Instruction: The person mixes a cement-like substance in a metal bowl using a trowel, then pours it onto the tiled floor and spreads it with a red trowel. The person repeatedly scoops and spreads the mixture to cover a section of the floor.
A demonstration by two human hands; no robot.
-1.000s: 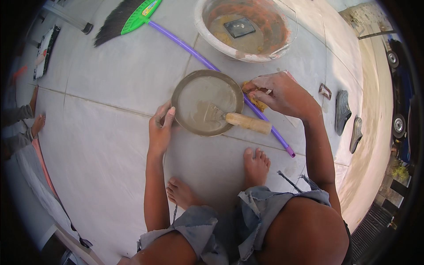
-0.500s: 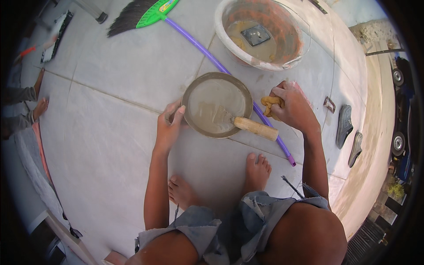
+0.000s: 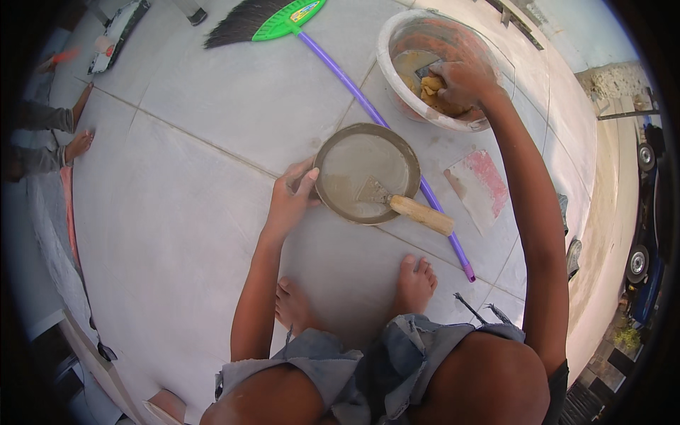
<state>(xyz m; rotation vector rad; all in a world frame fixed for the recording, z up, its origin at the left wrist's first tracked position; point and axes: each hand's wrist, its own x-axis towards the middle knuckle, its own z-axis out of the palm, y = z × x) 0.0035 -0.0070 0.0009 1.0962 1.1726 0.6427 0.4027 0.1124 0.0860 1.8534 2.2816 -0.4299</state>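
My left hand [image 3: 292, 193] grips the left rim of a round shallow pan [image 3: 330, 203] of wet grey paste, its thumb over the edge. A putty knife [image 3: 423, 214] with a wooden handle lies in the pan, its blade in the paste and its handle sticking out over the right rim. My right hand [image 3: 464, 81] reaches down inside a pale, stained bucket [image 3: 388, 53], closed on a yellow-brown sponge [image 3: 431, 88]. Murky water and part of a dark square object [image 3: 427, 69] show beside the sponge; my hand covers the rest.
A broom [image 3: 347, 81] with purple handle and green head lies behind the pan. A flat pink-and-white piece [image 3: 478, 185] lies right of it. Dark sandals [image 3: 573, 256] are farther right. Another person's feet [image 3: 79, 145] are at far left.
My right hand has moved up and away from beside the pan into the bucket, taking the sponge along. The flat pink-and-white piece is now uncovered. My left hand still holds the pan.
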